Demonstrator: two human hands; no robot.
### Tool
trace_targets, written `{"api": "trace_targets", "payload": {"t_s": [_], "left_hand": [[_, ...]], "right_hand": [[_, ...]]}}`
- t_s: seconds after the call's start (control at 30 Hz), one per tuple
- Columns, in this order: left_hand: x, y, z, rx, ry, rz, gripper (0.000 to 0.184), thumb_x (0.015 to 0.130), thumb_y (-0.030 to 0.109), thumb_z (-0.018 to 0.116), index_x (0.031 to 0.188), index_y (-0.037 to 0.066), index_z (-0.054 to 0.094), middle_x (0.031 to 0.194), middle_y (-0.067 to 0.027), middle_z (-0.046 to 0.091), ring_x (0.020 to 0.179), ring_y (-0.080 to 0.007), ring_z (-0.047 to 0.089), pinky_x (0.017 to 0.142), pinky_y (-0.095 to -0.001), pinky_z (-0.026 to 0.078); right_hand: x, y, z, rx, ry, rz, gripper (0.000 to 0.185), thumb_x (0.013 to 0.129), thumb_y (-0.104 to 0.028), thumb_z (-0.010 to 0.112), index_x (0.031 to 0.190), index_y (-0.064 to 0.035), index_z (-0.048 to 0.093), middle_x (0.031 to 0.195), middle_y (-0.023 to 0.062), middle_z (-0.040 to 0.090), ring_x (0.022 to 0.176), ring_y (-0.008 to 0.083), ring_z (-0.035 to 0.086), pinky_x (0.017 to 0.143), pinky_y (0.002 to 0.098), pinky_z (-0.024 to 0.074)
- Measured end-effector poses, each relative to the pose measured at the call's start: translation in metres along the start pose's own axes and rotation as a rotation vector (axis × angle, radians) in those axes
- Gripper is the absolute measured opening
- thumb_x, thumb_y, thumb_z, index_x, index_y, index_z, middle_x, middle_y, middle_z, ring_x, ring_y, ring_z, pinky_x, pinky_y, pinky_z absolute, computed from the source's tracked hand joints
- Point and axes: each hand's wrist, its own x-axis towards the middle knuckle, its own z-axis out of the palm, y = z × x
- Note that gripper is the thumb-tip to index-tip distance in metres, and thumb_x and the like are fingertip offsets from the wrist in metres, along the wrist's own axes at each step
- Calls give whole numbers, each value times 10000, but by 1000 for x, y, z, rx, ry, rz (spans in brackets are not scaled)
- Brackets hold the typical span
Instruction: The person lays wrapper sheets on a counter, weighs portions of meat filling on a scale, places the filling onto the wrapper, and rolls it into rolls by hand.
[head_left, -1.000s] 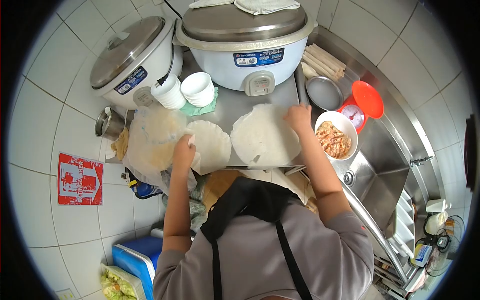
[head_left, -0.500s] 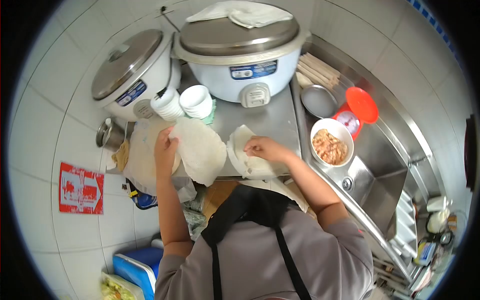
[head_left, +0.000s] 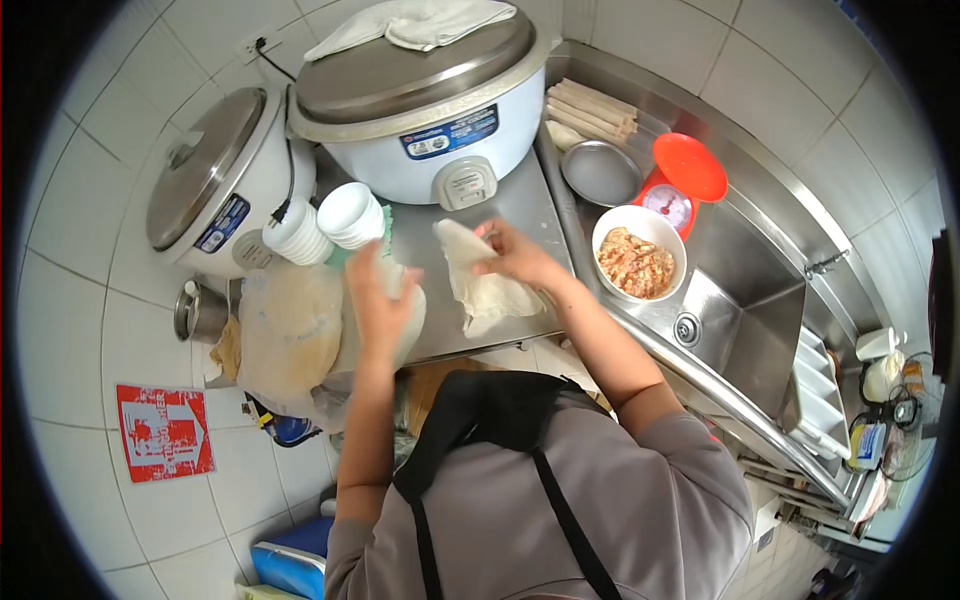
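My left hand (head_left: pixel 376 305), slightly blurred, has its fingers apart over a round, thin, whitish wrapper sheet (head_left: pixel 412 322) on the steel counter. To its right, my right hand (head_left: pixel 520 258) pinches the upper right edge of another thin wrapper sheet (head_left: pixel 463 247), which is partly raised. Below that sheet's upper part, its crumpled lower end (head_left: pixel 490 305) spreads on the counter; whether several layers lie there I cannot tell. Left of my left hand lies a clear plastic bag (head_left: pixel 290 325) with pale round sheets inside.
Two rice cookers (head_left: pixel 400 150) stand behind, with stacked white cups (head_left: pixel 350 215) in front. On the right, the steel sink unit holds a bowl of minced filling (head_left: pixel 636 265), a red scale (head_left: pixel 690 175), a round grey pan (head_left: pixel 601 175) and several pale rolls (head_left: pixel 590 108). A metal canister (head_left: pixel 203 312) is at left.
My left hand has let go of the sheet it held up, which is now lower, beside the bag. My right hand has lifted an edge of the other sheet. The view has shifted.
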Motion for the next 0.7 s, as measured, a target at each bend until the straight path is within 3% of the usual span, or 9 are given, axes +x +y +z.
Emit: {"api": "trace_targets", "payload": {"t_s": [0.03, 0.1, 0.2, 0.23, 0.33, 0.47, 0.53, 0.63, 0.7], "left_hand": [[-2, 22, 15, -258, -180, -25, 639, 755, 225, 708, 1277, 9, 411, 1282, -214, 422, 1193, -371, 391, 968, -438, 345], [-4, 55, 42, -354, -185, 0, 586, 770, 224, 696, 1248, 12, 433, 1208, -203, 509, 1139, -352, 474, 917, -408, 392], [7, 62, 53, -591, -500, -394, 487, 787, 228, 685, 1178, 18, 483, 1092, -179, 594, 1032, -323, 569, 842, -362, 439], [5, 55, 65, -628, -430, -319, 407, 811, 221, 668, 1125, 20, 505, 940, -100, 641, 886, -231, 623, 781, -301, 458], [12, 36, 74, -949, -648, -429, 331, 840, 187, 655, 1098, 24, 525, 954, -47, 616, 901, -114, 576, 789, -255, 444], [20, 35, 70, -1108, -758, -535, 339, 861, 176, 627, 1145, 34, 510, 994, -41, 598, 905, -121, 577, 802, -249, 449], [20, 39, 66, -1237, -835, -661, 356, 867, 164, 613, 1178, 35, 496, 1036, -60, 591, 934, -149, 583, 831, -271, 463], [27, 48, 50, -1921, -912, -1064, 371, 876, 132, 581, 1216, 30, 472, 1110, -95, 566, 1012, -217, 577, 866, -345, 491], [23, 33, 64, -1766, -872, -1011, 392, 876, 124, 572, 1237, 36, 448, 1156, -112, 542, 1051, -255, 564, 871, -386, 501]], "right_hand": [[1, -8, -1, 65, -43, -29, 479, 722, -25, 719, 1116, -74, 451, 888, 53, 598, 815, 144, 571, 751, 274, 445], [2, -21, -5, 193, -125, -85, 477, 731, 15, 704, 1123, -65, 444, 885, 45, 598, 813, 140, 571, 748, 263, 447], [0, -33, -18, 72, 71, -190, 475, 742, 5, 702, 1142, -56, 453, 939, 61, 592, 855, 131, 567, 763, 251, 445], [-8, -44, -21, -134, 185, -221, 490, 742, -16, 713, 1164, -58, 469, 1021, 73, 574, 899, 126, 556, 783, 257, 445], [-26, -59, -31, -483, -40, -383, 488, 744, -63, 717, 1172, -72, 482, 1027, 61, 545, 855, 114, 519, 714, 241, 445], [-22, -42, -44, -290, -118, -30, 318, 743, 5, 662, 1049, -50, 595, 949, 22, 569, 886, 98, 518, 729, 250, 439], [-18, -34, -50, -184, -131, -181, 305, 723, 70, 611, 1007, -41, 615, 962, 30, 579, 909, 122, 529, 773, 261, 429], [-18, -37, -53, -346, -171, -453, 331, 708, 119, 555, 986, -46, 630, 960, 39, 580, 928, 144, 542, 806, 276, 428], [-22, -47, -55, -510, -259, -523, 302, 730, 94, 558, 976, -57, 647, 974, 55, 578, 960, 176, 554, 842, 305, 434]]}}
